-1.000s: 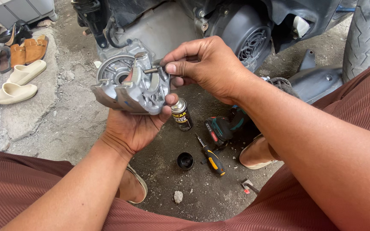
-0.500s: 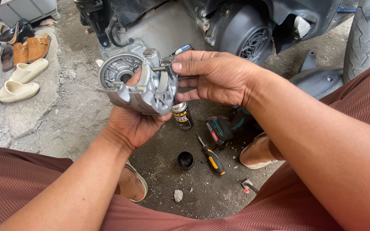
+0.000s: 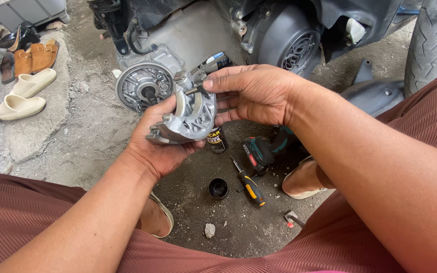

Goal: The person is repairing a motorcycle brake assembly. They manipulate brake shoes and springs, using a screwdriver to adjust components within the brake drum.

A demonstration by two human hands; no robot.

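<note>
Change: half a second ago my right hand (image 3: 259,93) lay over the right side of the clutch assembly (image 3: 188,114); now its fingers sit at the upper right edge, pinching a small metal piece (image 3: 194,91). The assembly has also turned, so the round drum face (image 3: 142,87) points further left.
What that means: I judge the work has narrowed to one small fitting on the top edge rather than turning the whole part.
Left hand (image 3: 160,144): cupped under the assembly, fingers curled around its lower edge, thumb up against the near face. It carries the weight.
Right hand: mostly closed, thumb and forefinger pressed together on the small piece; the other fingers spread loosely behind the casting.
Where the part is: held in the air between both hands, above the concrete floor (image 3: 77,131), in front of the scooter engine (image 3: 279,40).
Below the hands: a small black can (image 3: 217,140), a cordless driver (image 3: 261,151), a yellow-handled screwdriver (image 3: 249,184) and a black cap (image 3: 218,188) lie on the floor.
Far left edge of the floor: sandals (image 3: 24,98).
</note>
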